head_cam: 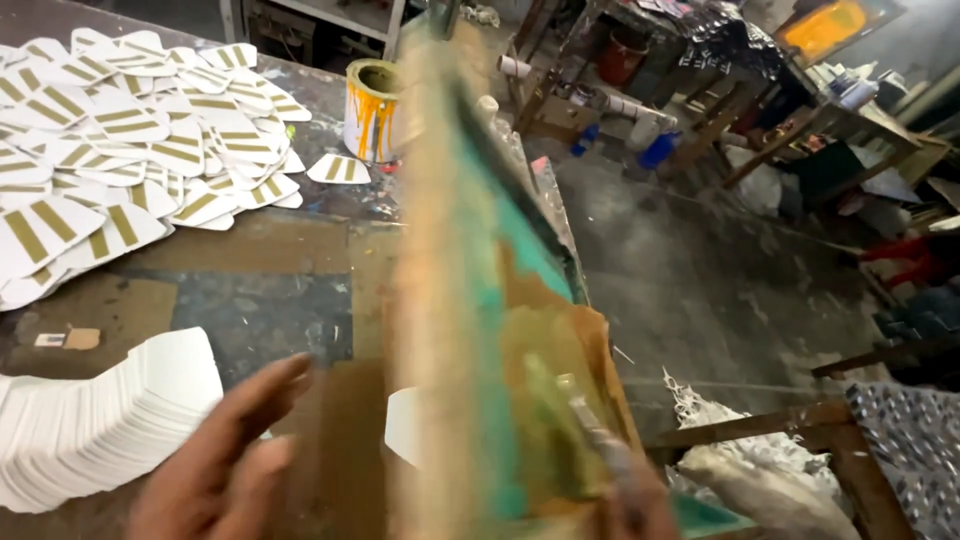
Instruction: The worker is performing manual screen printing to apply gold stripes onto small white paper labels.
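Cards (pixel 120 140) and paint can (pixel 372 110) crowd worn table (pixel 260 300).

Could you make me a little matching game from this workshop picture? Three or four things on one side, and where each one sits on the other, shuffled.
Things:
1. paint can
2. stack of blank white cards
3. gold-striped printed cards
4. wooden printing frame

Places:
A. spread out across the far left of the table
B. tilted up in the middle, blurred
C. piled at the near left edge, beside the left hand
D. standing at the far edge of the table, streaked with yellow drips

Pairs: 1-D, 2-C, 3-A, 4-B
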